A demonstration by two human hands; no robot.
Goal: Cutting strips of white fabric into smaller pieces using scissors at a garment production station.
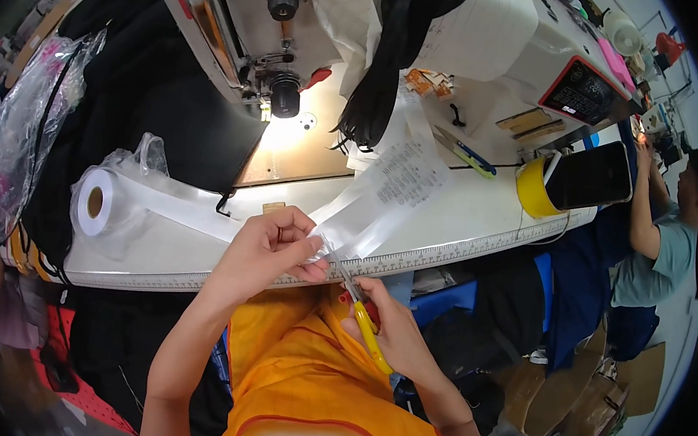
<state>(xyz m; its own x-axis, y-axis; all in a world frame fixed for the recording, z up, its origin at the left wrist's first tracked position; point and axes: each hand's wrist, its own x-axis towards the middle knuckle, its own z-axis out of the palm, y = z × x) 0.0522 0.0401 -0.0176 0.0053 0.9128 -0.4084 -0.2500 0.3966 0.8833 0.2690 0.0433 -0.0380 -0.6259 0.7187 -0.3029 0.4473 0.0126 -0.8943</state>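
My left hand [276, 249] pinches a white label ribbon [365, 219] between thumb and fingers at the table's front edge. The ribbon's printed stretch fans out over the table to the right of the fingers. A plain white stretch runs leftward to a ribbon roll [95, 201] in a clear plastic bag. Close by on the right, my right hand [393, 330] is closed round yellow-handled scissors [370, 336]. Their blades point up at the ribbon beside my left fingertips; whether they are cutting it I cannot tell.
A sewing machine [240, 34] with its lamp lit stands behind the hands. Black cords [391, 72] hang over it. A measuring tape [411, 263] lines the front edge. At right are a yellow tape roll [536, 193], a phone [593, 177] and a person [663, 229].
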